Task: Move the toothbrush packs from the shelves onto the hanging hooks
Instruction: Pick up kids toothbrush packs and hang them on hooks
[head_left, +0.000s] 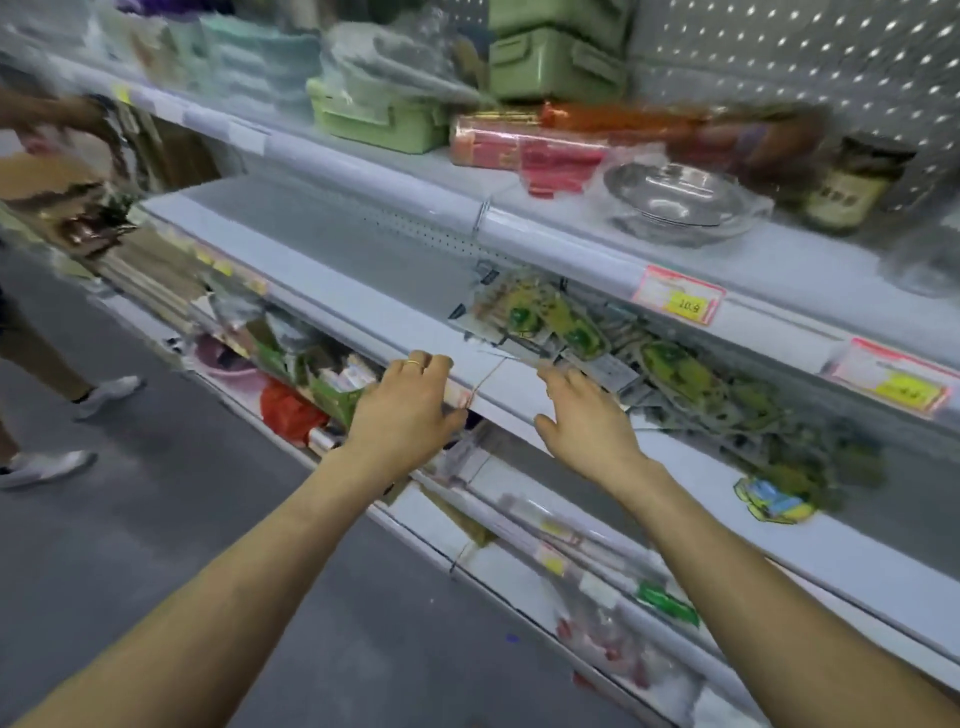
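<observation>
Though blur softens everything, we reach for the white metal shelf edge (363, 317). Our right hand (587, 415) is spread, fingers straight, holding nothing; the green-and-yellow carded toothbrush packs (540, 317) lie just beyond its fingertips. Our left hand (410, 405) curls at the lip, and we cannot tell if it grips anything.

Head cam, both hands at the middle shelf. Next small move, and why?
Likely ease the right hand forward and pinch the nearest toothbrush pack: that hand looks open and empty, its fingertips just short of the packs heaped on the shelf, while the left hand sits beside a thin wire hook.
</observation>
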